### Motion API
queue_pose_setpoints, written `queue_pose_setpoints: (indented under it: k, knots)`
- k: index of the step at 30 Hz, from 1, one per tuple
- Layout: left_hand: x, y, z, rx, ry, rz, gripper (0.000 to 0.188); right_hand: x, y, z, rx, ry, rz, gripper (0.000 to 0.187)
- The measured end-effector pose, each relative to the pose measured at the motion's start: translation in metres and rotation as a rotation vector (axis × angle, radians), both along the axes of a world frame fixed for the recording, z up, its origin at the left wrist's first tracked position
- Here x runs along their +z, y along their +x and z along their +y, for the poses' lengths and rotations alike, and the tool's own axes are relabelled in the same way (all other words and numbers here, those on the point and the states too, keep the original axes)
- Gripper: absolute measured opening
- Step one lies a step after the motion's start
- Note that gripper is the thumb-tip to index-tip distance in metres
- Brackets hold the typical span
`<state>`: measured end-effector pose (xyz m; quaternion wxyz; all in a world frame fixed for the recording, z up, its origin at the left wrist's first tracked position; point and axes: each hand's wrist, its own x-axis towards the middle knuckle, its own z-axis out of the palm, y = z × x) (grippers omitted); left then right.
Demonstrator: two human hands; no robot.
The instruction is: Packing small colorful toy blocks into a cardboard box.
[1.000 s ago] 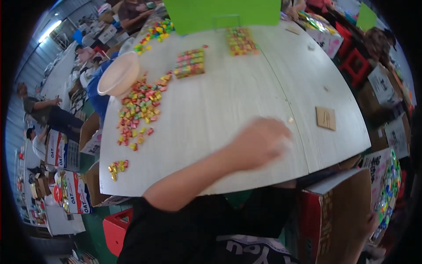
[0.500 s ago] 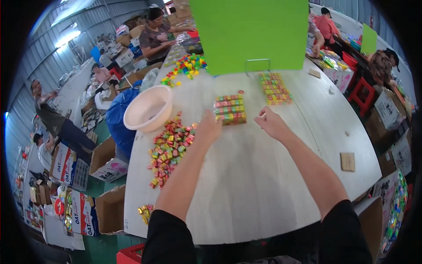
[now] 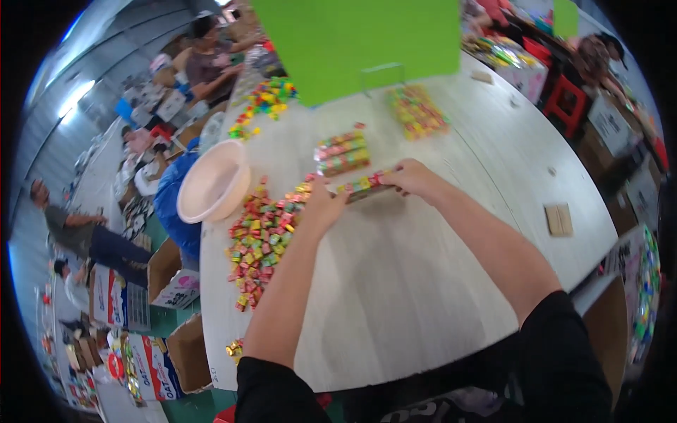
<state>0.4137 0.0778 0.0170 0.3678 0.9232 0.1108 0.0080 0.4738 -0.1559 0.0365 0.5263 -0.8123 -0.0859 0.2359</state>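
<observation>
Between my two hands is a short row of small, shiny wrapped cubes (image 3: pixel 364 185) in red, yellow and green. My left hand (image 3: pixel 324 204) grips its left end, with the fingers partly hidden behind the hand. My right hand (image 3: pixel 417 178) pinches the right end. Just beyond the row lies a block of similar cubes (image 3: pixel 343 154) set in several lines. A larger flat block of cubes (image 3: pixel 418 113) rests farther off to the right, blurred. Beside my left forearm spreads a loose pile of wrapped cubes (image 3: pixel 264 236).
A pale pink basin (image 3: pixel 214 180) stands at the table's left edge. An upright green board (image 3: pixel 367 49) closes off the far side. Colourful small pieces (image 3: pixel 270 99) lie at the far left; a brown cardboard square (image 3: pixel 559 220) lies at right. Open cartons (image 3: pixel 189 352) flank the table.
My right hand, earlier apart from the cubes, now pinches the right end of a row. That row now sits between both hands, nearer me than the block. The whole view has tilted and shifted.
</observation>
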Motion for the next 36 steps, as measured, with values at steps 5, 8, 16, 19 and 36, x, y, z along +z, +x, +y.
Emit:
queue_pose_setpoints:
  k: [5, 8, 16, 19, 36]
  knots:
    - [0.043, -0.061, -0.091, -0.277, -0.404, 0.005, 0.057, 0.025, -0.076, -0.114, -0.029, 0.124, 0.0, 0.035]
    - [0.078, -0.103, -0.175, -0.423, -0.574, 0.027, 0.048, 0.062, -0.152, -0.205, -0.125, 0.241, -0.031, 0.033]
    - [0.08, -0.197, -0.413, -1.074, -0.757, 0.348, 0.049, 0.052, -0.393, -0.439, -0.469, 0.343, -0.112, 0.039]
    - [0.059, -0.221, -0.475, -1.275, -0.699, 0.363, 0.043, 0.034, -0.471, -0.482, -0.708, 0.419, -0.07, 0.031]
    - [-0.013, -0.254, -0.464, -1.271, 0.21, -0.44, 0.046, -0.225, -0.621, -0.493, -1.217, 0.455, 0.576, 0.032]
